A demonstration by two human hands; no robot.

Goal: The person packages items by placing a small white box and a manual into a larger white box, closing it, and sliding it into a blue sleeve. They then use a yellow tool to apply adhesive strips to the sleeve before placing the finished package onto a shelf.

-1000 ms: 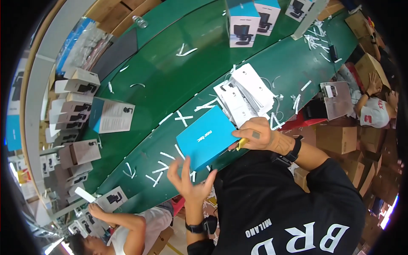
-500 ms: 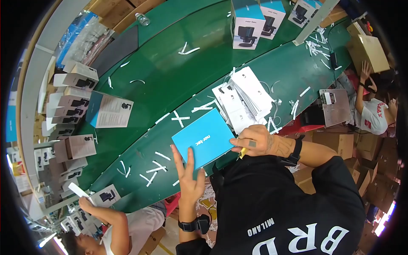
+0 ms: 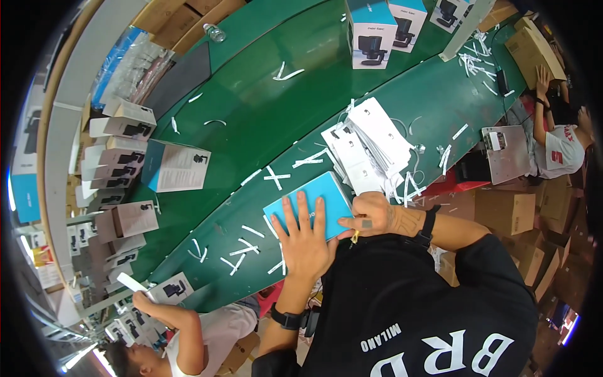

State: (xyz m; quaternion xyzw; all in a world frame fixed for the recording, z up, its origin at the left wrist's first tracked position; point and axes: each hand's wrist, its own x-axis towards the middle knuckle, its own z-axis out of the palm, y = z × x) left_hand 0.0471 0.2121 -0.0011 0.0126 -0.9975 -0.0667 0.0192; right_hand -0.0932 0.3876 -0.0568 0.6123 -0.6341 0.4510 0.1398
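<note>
A blue-topped box [image 3: 336, 193] lies on the green table near my body. My left hand [image 3: 306, 245] rests flat on its top, fingers spread, covering much of the lid. At the box's near right corner is my right hand [image 3: 375, 217], its fingers curled and its thumb and forefinger against the edge. A small yellow thing [image 3: 355, 237] pokes out from under that hand; its kind is hidden. Just beyond the box sits a fanned pile of white printed sheets [image 3: 383, 141].
White paper strips [image 3: 276, 178] lie scattered on the table. Tall printed boxes [image 3: 370, 47] stand at the far side, and another box [image 3: 182, 166] at the left. One person [image 3: 188, 339] holds a box at lower left; another [image 3: 556, 147] handles a carton at right.
My left hand has moved from the box's near left edge onto its top and flattened there. My right hand stays at the corner, its fingers shifted slightly.
</note>
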